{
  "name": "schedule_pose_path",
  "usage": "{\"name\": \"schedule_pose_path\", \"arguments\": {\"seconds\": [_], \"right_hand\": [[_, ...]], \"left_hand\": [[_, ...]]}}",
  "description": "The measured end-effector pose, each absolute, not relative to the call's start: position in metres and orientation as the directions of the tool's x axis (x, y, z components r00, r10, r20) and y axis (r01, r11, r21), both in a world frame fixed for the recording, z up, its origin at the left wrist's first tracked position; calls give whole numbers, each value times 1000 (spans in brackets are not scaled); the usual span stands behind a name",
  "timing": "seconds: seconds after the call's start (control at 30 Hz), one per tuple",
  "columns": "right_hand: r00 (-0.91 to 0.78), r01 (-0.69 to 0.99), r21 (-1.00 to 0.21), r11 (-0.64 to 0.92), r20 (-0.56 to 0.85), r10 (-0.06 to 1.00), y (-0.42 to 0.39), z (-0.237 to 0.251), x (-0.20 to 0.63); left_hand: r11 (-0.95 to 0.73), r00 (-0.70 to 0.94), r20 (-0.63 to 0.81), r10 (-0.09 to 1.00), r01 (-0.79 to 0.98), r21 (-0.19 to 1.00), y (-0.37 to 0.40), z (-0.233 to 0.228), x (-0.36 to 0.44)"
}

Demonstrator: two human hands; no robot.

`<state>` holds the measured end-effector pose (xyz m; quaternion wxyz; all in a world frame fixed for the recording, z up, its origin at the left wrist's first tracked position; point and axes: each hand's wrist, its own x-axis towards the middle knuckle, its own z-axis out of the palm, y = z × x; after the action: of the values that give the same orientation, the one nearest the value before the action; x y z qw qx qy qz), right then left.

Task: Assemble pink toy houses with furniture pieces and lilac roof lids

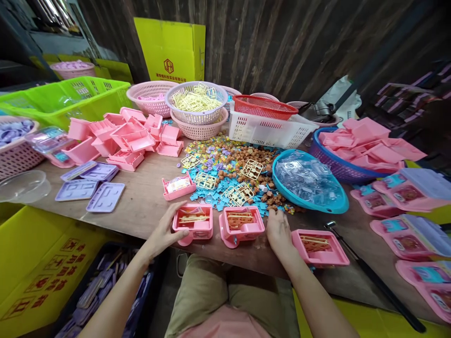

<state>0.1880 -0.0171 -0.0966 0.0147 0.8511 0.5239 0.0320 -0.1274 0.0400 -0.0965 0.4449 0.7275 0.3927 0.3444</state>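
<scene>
My left hand (164, 230) is curved around the left end of a pink toy box (202, 225), thumb at the near side and fingers at the far side. Thin cream and orange-brown parts lie inside that box. Beside it stands a similar filled pink box (248, 230), apart from both hands. My right hand (278, 230) is closed, fingertips down at the near edge of a pile of small brown pieces (273, 199); what it holds is hidden. A third filled pink box (320, 246) sits right of my right wrist. Blue pieces (220, 199) and cream part frames (239, 193) spread beyond the boxes.
A turquoise basket (336, 199) of clear plastic parts stands right of the pile. A black-handled tool (380, 281) lies near finished-looking pink cases (394, 234). Purple trays (105, 197) and stacked pink shells (130, 136) occupy the left. Baskets, including a white crate (271, 131), line the back.
</scene>
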Motion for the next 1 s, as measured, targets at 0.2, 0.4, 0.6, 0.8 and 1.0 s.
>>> {"name": "schedule_pose_path", "arguments": {"seconds": [0.2,0.4,0.6,0.8,1.0], "right_hand": [[465,885,19,-466,19,885,-8,-96,191],[424,906,-5,-424,4,906,-3,-95,192],[414,910,-9,-414,-3,910,-4,-94,194],[461,887,-23,-461,20,887,-1,-98,192],[441,897,-71,-436,126,888,-11,-97,186]], "left_hand": [[-261,321,166,932,279,924,34,-113,-121],[-288,212,231,950,295,911,29,-115,-111],[-301,164,261,951,305,904,29,-114,-106],[-315,131,288,949,313,896,29,-114,-102],[-307,95,292,952,301,903,28,-113,-101]]}}
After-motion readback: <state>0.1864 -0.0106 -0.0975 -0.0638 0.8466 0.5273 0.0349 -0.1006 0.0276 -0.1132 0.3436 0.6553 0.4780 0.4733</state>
